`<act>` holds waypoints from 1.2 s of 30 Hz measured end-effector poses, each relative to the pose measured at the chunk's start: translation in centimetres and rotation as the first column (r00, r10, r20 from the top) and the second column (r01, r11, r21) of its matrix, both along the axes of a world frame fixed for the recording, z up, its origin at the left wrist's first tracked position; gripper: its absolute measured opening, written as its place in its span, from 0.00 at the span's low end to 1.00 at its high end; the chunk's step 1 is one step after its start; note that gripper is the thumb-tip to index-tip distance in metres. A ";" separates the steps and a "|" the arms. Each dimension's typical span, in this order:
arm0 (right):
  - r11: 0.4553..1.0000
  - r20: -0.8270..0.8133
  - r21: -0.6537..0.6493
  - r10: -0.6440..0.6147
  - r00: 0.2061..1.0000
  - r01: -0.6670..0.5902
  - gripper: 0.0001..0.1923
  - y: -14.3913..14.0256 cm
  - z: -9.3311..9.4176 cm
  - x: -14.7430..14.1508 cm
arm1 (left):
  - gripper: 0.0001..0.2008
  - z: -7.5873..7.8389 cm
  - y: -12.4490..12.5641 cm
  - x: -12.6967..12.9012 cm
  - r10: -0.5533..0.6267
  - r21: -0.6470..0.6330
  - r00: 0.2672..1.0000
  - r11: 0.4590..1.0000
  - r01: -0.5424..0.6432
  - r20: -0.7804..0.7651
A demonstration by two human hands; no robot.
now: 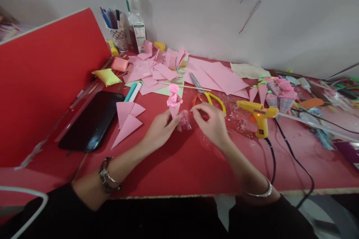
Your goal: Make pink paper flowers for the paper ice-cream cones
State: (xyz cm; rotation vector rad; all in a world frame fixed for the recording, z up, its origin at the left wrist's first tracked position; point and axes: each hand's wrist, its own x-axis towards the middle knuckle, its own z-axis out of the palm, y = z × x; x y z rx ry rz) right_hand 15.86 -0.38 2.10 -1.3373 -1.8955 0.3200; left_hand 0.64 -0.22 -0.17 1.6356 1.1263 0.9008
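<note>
The pink paper cone (174, 109) w/ pink frilled top (173, 90) stood nearly upright in the L hand (162, 127), above the middle of the tabletop (171, 168); thumb and fingers were closed around its lower part. A clear plastic packet (185, 120) w/ pink bits was just beside the cone. The R hand (211, 124) was near the packet, fingertips narrow, almost pinched; whether they held sth., I cannot tell. Behind it lay yellow-handled scissors (217, 101); to the R, 1 yellow glue gun (259, 114), its orange light on. To the L were 2 markers (133, 92) and 1 black phone (92, 121). At the wall, 1 bottle (137, 26) had a label (139, 31), print too small to read. Red surface ran btwn hands and front edge (182, 196).
</note>
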 end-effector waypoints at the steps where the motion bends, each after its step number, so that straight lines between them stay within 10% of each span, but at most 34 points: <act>1: 0.998 0.036 -0.056 0.002 0.999 0.000 0.07 0.3 -0.2 0.3 | 0.14 0.1 0.0 0.0 0.004 -0.006 1.000 1.000 -0.004 -0.013; 8: 0.926 0.047 -0.350 0.168 0.985 -0.141 0.07 0.7 -0.6 1.2 | 0.15 0.4 -0.2 -0.1 0.020 -0.029 1.000 0.999 -0.020 -0.011; 36: 0.926 -0.027 -0.324 0.194 0.981 -0.192 0.08 0.0 -1.0 -0.7 | 0.15 0.1 0.0 -0.3 0.019 -0.054 1.000 0.998 -0.018 0.018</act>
